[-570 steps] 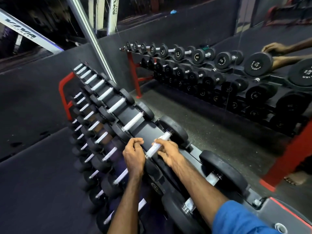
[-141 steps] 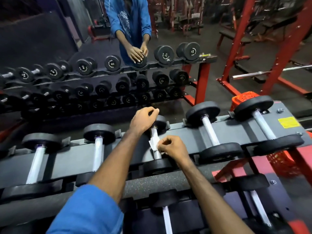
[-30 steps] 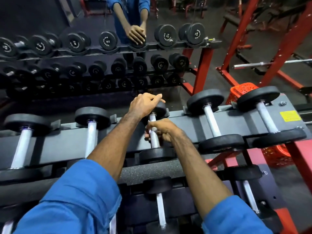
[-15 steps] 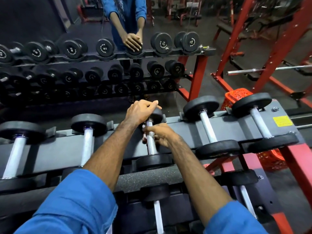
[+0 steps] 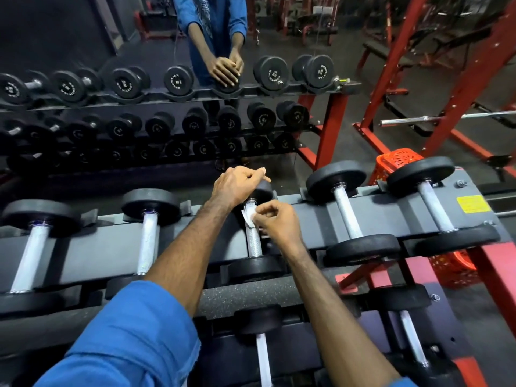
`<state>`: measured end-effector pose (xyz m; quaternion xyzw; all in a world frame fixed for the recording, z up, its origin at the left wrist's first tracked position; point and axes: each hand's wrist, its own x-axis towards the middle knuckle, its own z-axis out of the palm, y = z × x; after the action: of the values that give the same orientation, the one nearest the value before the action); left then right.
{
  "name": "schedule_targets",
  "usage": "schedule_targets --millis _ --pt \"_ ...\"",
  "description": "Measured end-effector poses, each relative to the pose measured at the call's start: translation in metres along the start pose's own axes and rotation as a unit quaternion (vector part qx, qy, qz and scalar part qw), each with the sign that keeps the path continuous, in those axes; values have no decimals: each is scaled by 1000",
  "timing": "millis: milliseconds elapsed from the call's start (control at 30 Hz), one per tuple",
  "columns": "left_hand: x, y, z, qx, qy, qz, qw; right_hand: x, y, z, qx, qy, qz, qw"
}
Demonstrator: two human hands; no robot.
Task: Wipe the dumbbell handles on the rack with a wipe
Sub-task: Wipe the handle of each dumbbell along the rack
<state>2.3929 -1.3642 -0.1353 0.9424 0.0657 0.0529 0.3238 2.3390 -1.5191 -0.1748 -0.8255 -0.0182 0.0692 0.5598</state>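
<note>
My right hand, at centre frame, pinches a small white wipe between thumb and fingertips, the fingers curled around it. The wipe is pressed against the upper part of the handle of the middle dumbbell on the top shelf of the rack. My left hand, just above it, rests over the far head of that dumbbell, fingers bent over the top; whether they clamp it or merely lie on it I cannot tell.

Assessment: the wipe covers only the left face of the bar near the far collar. The lower stretch of knurled steel, down to the near head, is bare and in my judgement not yet covered by this pass. To do this step properly I should wrap the wipe further round the bar, draw it the full length toward me, and use the left hand to keep the dumbbell from rolling in its cradle.

Outward: two dumbbells to the right and two to the left sit on the same shelf, more on the tier below at bottom frame. A mirror across the upper left reflects the rack.
</note>
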Motion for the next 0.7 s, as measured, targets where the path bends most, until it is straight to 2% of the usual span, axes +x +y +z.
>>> schedule_targets --millis 100,267,400,467,533,600,633,700 --pt "0 1 -2 -5 -5 -5 1000 5 -16 6 -48 35 -26 998" --pt "1 -1 0 0 0 -1 1000 -22 -11 6 -180 34 -36 982" --pt "0 -1 0 -1 -2 1 1000 -5 -19 8 -135 57 -34 989" --pt "0 -1 -1 -3 0 2 1000 2 -16 3 -133 25 -16 991" --pt "1 -2 0 0 2 4 1000 -3 0 -9 -113 -61 16 992" --pt "1 -1 0 4 7 3 1000 -14 16 -23 -45 -159 56 985" --pt "0 0 1 7 6 3 1000 -15 20 -26 -3 -182 75 980" --pt "1 1 2 6 3 5 1000 -8 17 -28 88 -176 113 974"
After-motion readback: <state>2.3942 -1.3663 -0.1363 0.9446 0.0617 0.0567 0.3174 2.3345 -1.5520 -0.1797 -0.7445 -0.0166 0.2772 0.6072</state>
